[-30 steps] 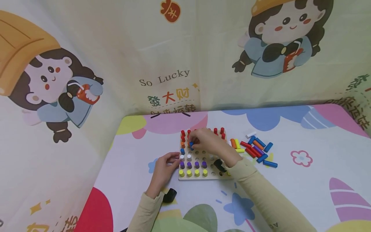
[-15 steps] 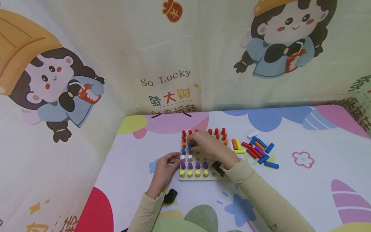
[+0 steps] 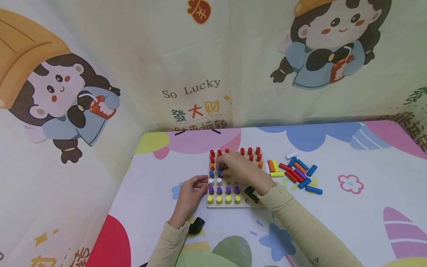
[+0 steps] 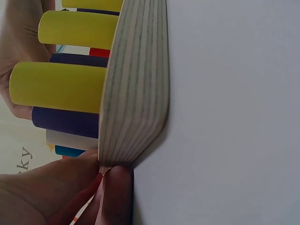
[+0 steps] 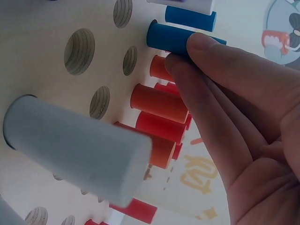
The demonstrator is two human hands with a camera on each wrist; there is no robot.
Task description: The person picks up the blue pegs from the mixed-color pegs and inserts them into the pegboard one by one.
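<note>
A wooden pegboard (image 3: 230, 205) holds rows of coloured pegs. My right hand (image 3: 235, 168) pinches a blue peg (image 5: 169, 39) between thumb and fingers. Its lower end meets the board, in line with another blue peg (image 3: 211, 174). At the board's left edge my left hand (image 3: 189, 194) holds the rim, and the left wrist view shows its thumb (image 4: 70, 176) and a finger against the layered wooden side (image 4: 138, 75). A white peg (image 5: 79, 147) stands large in the right wrist view, near bare holes (image 5: 79, 51). My right hand hides part of the board's middle.
Loose pegs in several colours lie right of the board, among them a purple peg (image 3: 300, 174) and a blue peg (image 3: 314, 190). The table (image 3: 367, 167) has a printed cover. A patterned cloth (image 3: 250, 92) hangs behind it.
My right hand has shifted slightly and the blue peg in it sits lower against the board. My left hand stays at the board's edge. The head view has shifted slightly.
</note>
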